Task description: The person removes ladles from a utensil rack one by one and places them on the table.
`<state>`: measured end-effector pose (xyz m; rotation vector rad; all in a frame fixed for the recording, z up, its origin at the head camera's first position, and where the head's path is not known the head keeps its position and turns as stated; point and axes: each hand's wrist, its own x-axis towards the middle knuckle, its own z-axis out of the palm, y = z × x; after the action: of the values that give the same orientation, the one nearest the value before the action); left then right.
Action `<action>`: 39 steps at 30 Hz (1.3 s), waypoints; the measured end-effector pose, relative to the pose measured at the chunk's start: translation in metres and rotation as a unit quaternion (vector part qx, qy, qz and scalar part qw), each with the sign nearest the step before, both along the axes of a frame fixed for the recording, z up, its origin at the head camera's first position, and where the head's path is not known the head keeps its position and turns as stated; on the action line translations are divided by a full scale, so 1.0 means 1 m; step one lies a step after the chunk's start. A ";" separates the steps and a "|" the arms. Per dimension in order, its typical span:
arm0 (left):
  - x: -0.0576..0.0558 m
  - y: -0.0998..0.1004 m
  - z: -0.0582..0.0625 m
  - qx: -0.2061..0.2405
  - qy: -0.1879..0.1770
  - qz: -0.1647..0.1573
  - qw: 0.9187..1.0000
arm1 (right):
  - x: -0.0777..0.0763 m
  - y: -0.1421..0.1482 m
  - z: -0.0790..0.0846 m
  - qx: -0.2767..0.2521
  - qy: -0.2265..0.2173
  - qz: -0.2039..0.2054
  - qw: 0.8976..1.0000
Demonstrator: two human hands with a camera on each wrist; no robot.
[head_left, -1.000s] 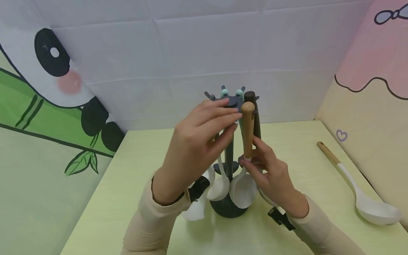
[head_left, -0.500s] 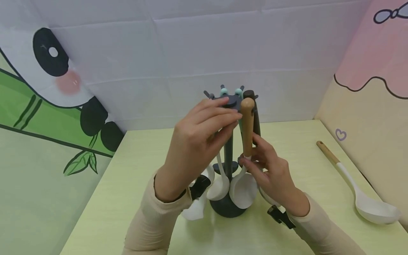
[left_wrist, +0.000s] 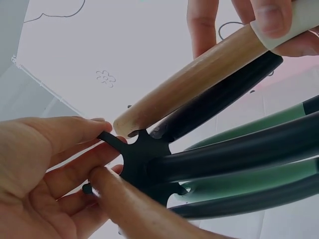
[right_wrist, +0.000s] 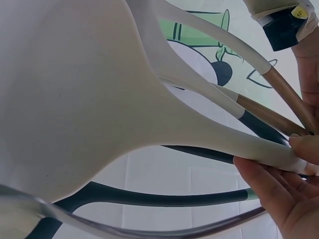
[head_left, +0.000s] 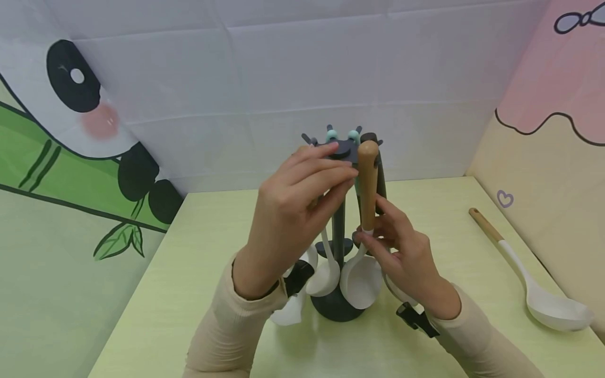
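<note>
Right fingers [head_left: 391, 210] pinch an upright ladle [head_left: 367, 197] by its neck at the four o'clock of a rack [head_left: 338, 228], whose top left fingers [head_left: 321, 181] lightly grip; hanging appears underway, the next move likely calling for seating it on a hook [left_wrist: 143, 134].

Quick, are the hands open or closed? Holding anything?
Left hand: at the top of the rack; gripping or just touching, can't tell.
Right hand: closed, holding a white ladle.

head: from above, forward and down over desk [head_left: 189, 294], widest | left wrist: close, facing rack [left_wrist: 135, 155] top, scene sideways | right wrist: close, ladle [right_wrist: 149, 119] nearest lens | head/left wrist share: wooden handle [head_left: 367, 189]
</note>
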<state>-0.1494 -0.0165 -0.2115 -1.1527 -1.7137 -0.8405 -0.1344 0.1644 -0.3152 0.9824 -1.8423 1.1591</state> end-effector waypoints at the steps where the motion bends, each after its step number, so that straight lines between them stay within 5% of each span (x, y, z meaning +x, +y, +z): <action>1: 0.000 0.000 0.000 0.001 0.000 0.001 1.000 | 0.000 0.000 0.000 0.000 0.001 -0.001 1.000; 12: 0.000 0.001 -0.002 0.011 0.005 0.003 1.000 | 0.002 0.001 0.000 -0.001 -0.001 -0.007 1.000; 21: 0.015 0.001 0.013 0.004 -0.003 -0.002 1.000 | 0.005 0.002 0.000 -0.006 -0.006 -0.008 1.000; 39: 0.010 -0.001 0.011 0.025 -0.003 -0.012 1.000 | 0.010 0.004 0.003 -0.044 -0.019 0.045 0.998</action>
<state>-0.1396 -0.0179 -0.2005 -1.1403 -1.6775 -0.8959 -0.1247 0.1688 -0.3126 1.0095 -1.7757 1.3102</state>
